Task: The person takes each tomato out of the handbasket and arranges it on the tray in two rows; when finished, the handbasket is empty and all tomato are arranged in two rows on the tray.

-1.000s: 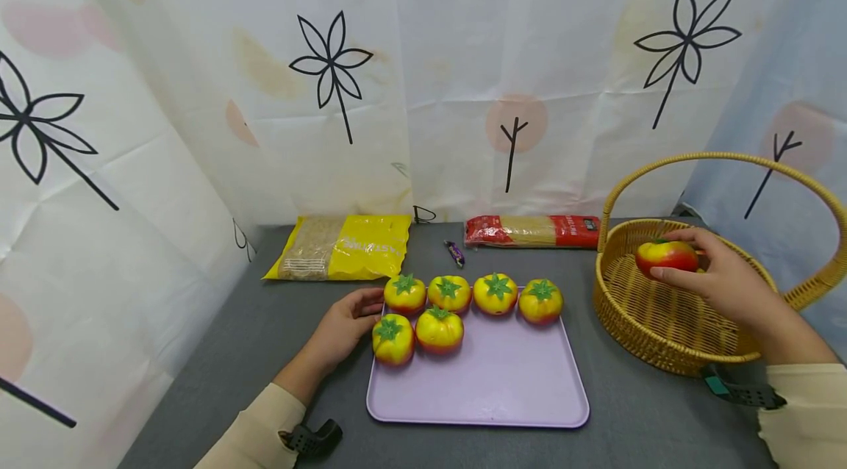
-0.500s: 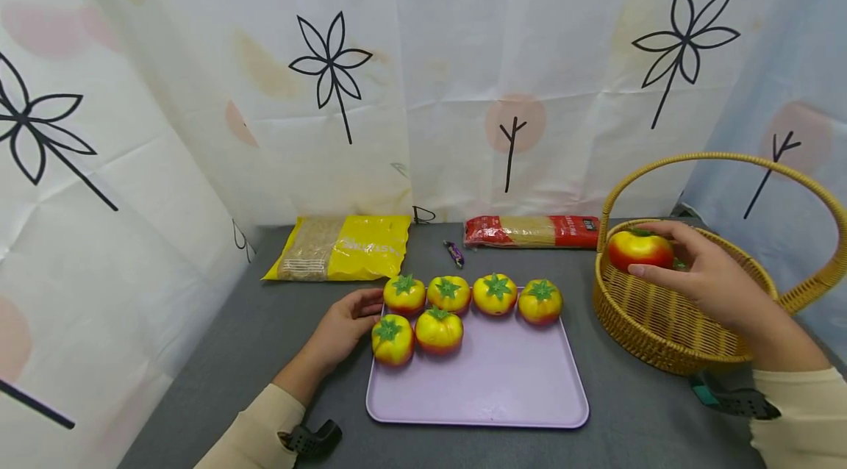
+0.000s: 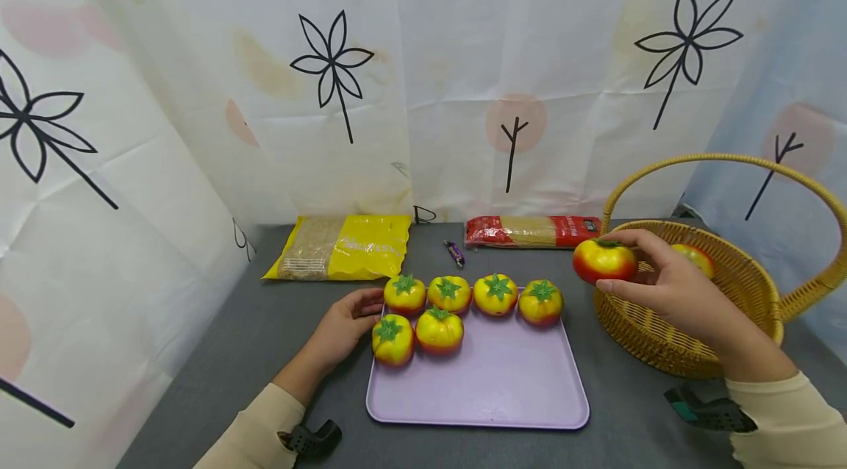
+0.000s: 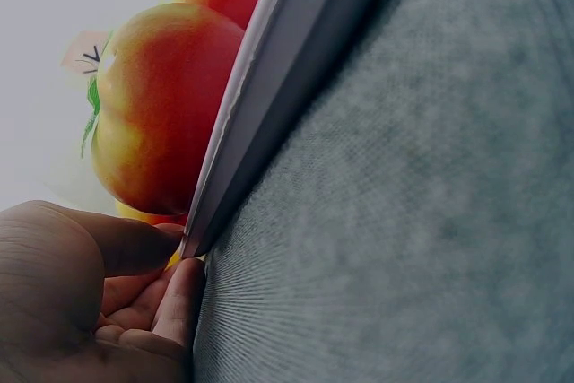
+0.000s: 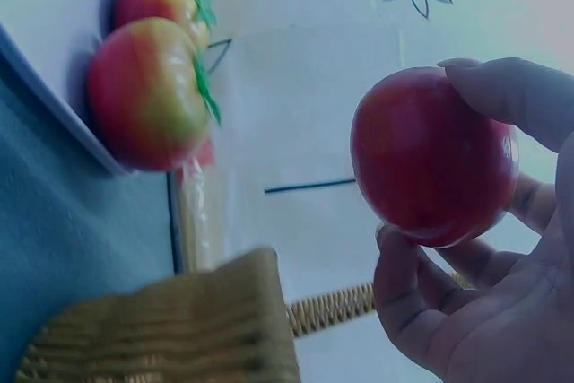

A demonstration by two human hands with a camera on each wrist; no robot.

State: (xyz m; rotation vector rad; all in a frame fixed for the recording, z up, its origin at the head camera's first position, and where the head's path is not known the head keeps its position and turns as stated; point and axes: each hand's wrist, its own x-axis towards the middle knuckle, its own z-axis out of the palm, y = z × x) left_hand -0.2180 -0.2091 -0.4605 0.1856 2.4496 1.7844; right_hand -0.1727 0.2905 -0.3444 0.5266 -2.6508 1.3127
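Note:
My right hand (image 3: 668, 285) grips a yellow-and-red toy tomato (image 3: 604, 261) with a green leafy top, held over the left rim of the wicker basket (image 3: 651, 337). The right wrist view shows thumb and fingers around this tomato (image 5: 430, 159). Behind the hand, another tomato (image 3: 698, 258) shows in the basket. At the left, my left hand (image 3: 344, 326) pinches the edge of the lilac tray (image 3: 490, 388); in the left wrist view its thumb (image 4: 143, 241) lies at the rim with fingers below. Several tomatoes (image 3: 440, 331) sit on the tray in two rows, at its back and left.
A yellow bag of grain (image 3: 344, 247) lies at the back left and a red packet of noodles (image 3: 532, 231) at the back right. Between them lies a small purple-wrapped candy (image 3: 454, 254). The basket's tall handle (image 3: 715, 156) arches up on the right.
My right hand has carried the tomato leftward from inside the basket to above its left rim, uncovering another tomato in the basket. The left hand and tray have stayed in place.

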